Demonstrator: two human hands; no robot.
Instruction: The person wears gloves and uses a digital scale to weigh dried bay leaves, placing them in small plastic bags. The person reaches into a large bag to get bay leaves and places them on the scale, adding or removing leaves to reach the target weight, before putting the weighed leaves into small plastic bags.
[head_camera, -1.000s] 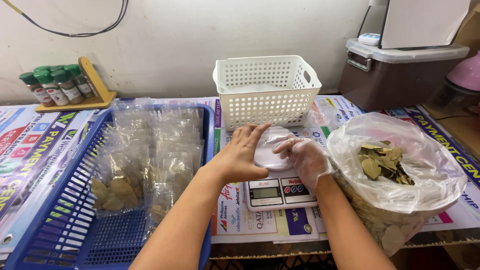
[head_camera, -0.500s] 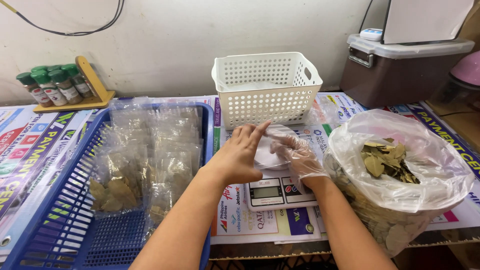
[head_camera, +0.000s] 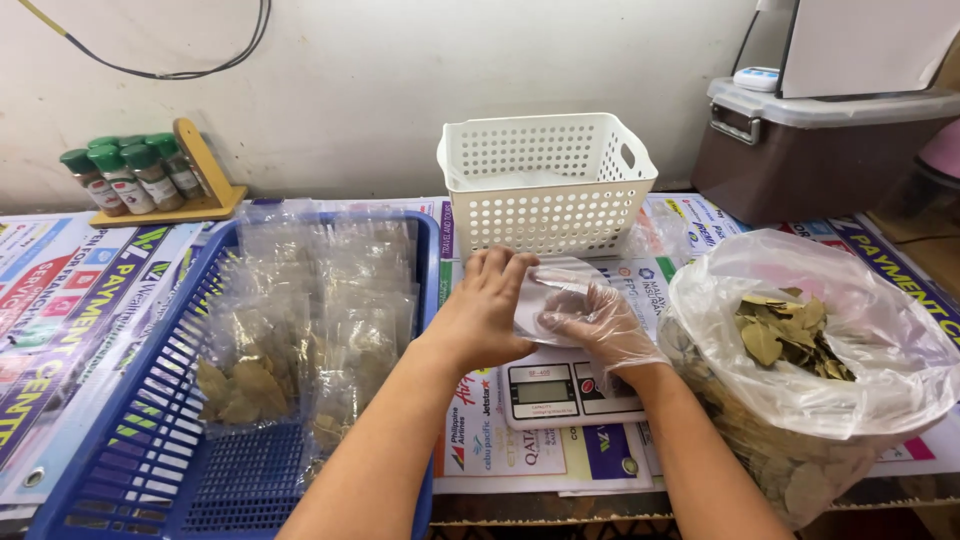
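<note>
Head view: hands (head_camera: 490, 310) hold clear pouch (head_camera: 545, 295).

Small clear plastic bag (head_camera: 553, 290): thin, see-thru, looks empty, a bit crinkly. Held up just over the little white scale (head_camera: 560, 388), in front of the white basket. Bare left hand on its left edge, gloved right hand on the right.

bare L hand (head_camera: 487, 318), clear glove R hand (head_camera: 597, 322)
</note>
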